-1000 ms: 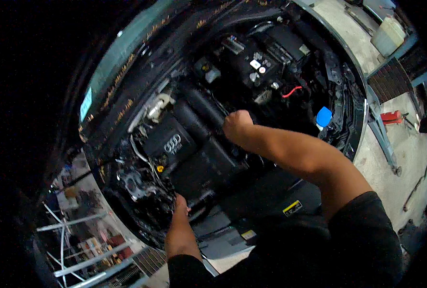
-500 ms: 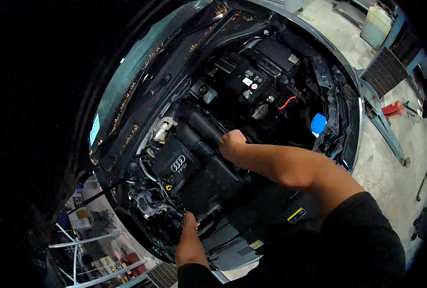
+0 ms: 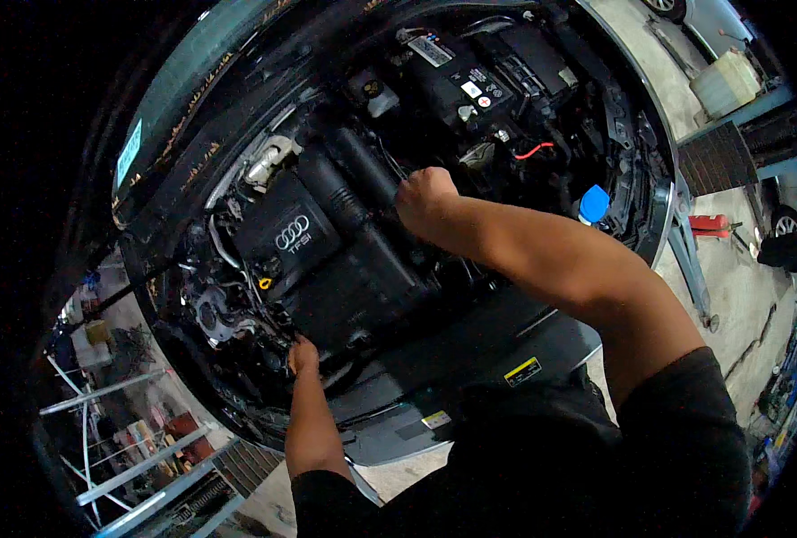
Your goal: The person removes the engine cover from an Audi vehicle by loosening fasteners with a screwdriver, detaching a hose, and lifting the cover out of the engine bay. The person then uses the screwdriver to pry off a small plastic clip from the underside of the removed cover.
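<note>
A black plastic engine cover with a ribbed intake duct lies over the middle of the car's engine. At its right edge, beside the duct, my right hand is closed with the fingers curled down round the rim. My left hand grips the near left corner of the cover, its fingertips mostly hidden in shadow. Left of the cover sits a yellow dipstick handle. Dark hoses and metal engine parts surround the left hand.
A black battery and a blue-capped filler stand to the right in the engine bay. The car's front edge runs near my body. Beyond it are a red tool by a lift arm and a metal rack.
The whole view has shifted, so the car sits further left and higher. Both hands stay at the same edges of the engine cover; the cover shows no clear movement.
</note>
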Demonstrator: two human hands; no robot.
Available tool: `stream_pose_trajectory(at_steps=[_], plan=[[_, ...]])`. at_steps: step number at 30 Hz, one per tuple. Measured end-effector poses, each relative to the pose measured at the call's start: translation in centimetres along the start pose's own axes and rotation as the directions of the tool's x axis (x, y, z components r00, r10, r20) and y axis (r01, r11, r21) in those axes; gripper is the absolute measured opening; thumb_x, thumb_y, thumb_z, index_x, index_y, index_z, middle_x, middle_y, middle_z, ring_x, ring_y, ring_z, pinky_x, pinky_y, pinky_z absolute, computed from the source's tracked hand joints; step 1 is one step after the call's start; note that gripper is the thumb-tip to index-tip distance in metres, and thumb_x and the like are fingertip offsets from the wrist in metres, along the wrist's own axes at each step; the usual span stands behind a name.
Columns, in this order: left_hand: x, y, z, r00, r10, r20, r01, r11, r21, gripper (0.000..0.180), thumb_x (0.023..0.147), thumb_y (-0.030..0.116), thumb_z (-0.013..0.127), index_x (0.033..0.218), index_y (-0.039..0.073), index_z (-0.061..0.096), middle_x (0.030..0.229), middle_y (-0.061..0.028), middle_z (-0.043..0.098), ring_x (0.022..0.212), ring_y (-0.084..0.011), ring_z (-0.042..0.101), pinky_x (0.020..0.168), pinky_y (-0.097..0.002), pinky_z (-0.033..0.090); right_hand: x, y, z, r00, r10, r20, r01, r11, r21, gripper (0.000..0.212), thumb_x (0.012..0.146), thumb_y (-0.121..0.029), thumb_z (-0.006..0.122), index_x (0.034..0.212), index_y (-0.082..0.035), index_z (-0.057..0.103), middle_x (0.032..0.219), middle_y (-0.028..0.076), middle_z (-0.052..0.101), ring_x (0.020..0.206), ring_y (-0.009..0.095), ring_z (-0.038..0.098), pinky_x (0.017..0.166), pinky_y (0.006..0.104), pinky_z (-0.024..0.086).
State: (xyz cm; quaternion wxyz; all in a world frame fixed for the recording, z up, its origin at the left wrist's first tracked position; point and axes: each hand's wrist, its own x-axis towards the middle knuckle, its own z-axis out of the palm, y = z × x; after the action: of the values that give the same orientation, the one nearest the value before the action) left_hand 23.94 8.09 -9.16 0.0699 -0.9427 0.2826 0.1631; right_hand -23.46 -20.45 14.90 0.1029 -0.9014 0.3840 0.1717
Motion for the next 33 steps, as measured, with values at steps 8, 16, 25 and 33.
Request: stream_pose_trajectory(at_steps=[8, 16, 25, 33], plan=[[-23.4, 23.8, -4.8, 0.171, 0.981, -0.094, -0.985, 0.166, -0.055, 0.02, 0.097, 0.012, 0.055, 0.112, 0.01, 0.069, 0.107, -0.0071, 0.067, 0.102, -0.0278, 0.065, 0.092, -0.0411, 0.051, 1.5, 1.0, 3.0, 0.995, 0.093, 0.019, -0.092, 0.992, -0.083, 0.027, 0.091, -0.024, 0.073, 0.116, -0.015, 0.078, 0.119, 0.004, 0.075, 0.111, 0.023, 0.071, 0.081, 0.0386, 0.061], [-26.8, 32.3, 1.5, 0.313, 0.902, 0.298, -0.865, 0.142, 0.481, 0.03, 0.094, 0.015, 0.058, 0.114, 0.003, 0.077, 0.114, -0.0099, 0.074, 0.115, -0.03, 0.061, 0.086, -0.0405, 0.052, -0.6, -0.9, -0.7, 0.995, 0.044, 0.093, -0.024, 0.979, -0.203, 0.026, 0.095, -0.023, 0.067, 0.115, -0.01, 0.078, 0.117, 0.008, 0.076, 0.113, 0.026, 0.072, 0.085, 0.04, 0.06], [-22.3, 36.5, 13.7, 0.648, 0.623, 0.437, -0.76, 0.559, 0.331, 0.036, 0.1, 0.021, 0.055, 0.127, 0.002, 0.071, 0.133, -0.0213, 0.066, 0.117, -0.0433, 0.065, 0.081, -0.0615, 0.059, -0.7, -1.9, -2.3, 0.988, 0.062, 0.138, -0.038, 0.985, -0.17, 0.028, 0.099, -0.023, 0.061, 0.119, -0.009, 0.075, 0.124, 0.009, 0.073, 0.114, 0.028, 0.071, 0.089, 0.0404, 0.06], [-19.9, 34.8, 21.3, 0.908, 0.419, 0.023, -0.418, 0.908, -0.039, 0.051, 0.102, 0.049, 0.053, 0.097, 0.003, 0.076, 0.097, -0.0199, 0.077, 0.088, -0.0406, 0.075, 0.077, -0.0566, 0.06, -0.6, -2.2, -1.2, 0.999, -0.015, -0.048, 0.004, 0.975, -0.221, 0.023, 0.087, -0.019, 0.065, 0.102, -0.006, 0.078, 0.111, 0.014, 0.076, 0.107, 0.03, 0.074, 0.086, 0.0411, 0.06]])
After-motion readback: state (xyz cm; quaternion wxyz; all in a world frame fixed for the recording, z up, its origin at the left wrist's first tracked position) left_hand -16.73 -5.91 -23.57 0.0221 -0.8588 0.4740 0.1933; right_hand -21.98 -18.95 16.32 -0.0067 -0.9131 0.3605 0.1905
